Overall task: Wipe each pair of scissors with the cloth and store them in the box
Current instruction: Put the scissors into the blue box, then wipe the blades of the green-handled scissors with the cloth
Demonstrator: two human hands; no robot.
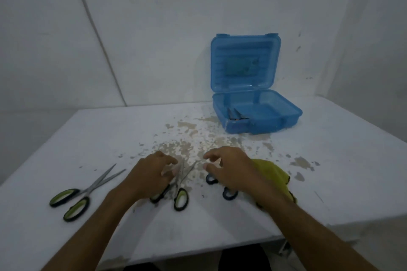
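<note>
A blue plastic box point(284, 114) stands open at the back of the table, lid upright, with scissors point(234, 114) lying in its left compartment. A green-handled pair of scissors point(88, 191) lies spread at the front left. A second green-handled pair point(181, 193) lies in the middle, and my left hand point(152, 174) rests over its left handle and blades with fingers curled. My right hand point(229, 167) hovers with fingers apart over a blue-handled pair point(229, 193), whose blades are hidden. A yellow cloth point(275, 174) lies under my right forearm.
The white table point(352, 171) has patches of worn paint and flakes in its middle. White walls close in behind and at both sides. The table's front edge runs just below my forearms.
</note>
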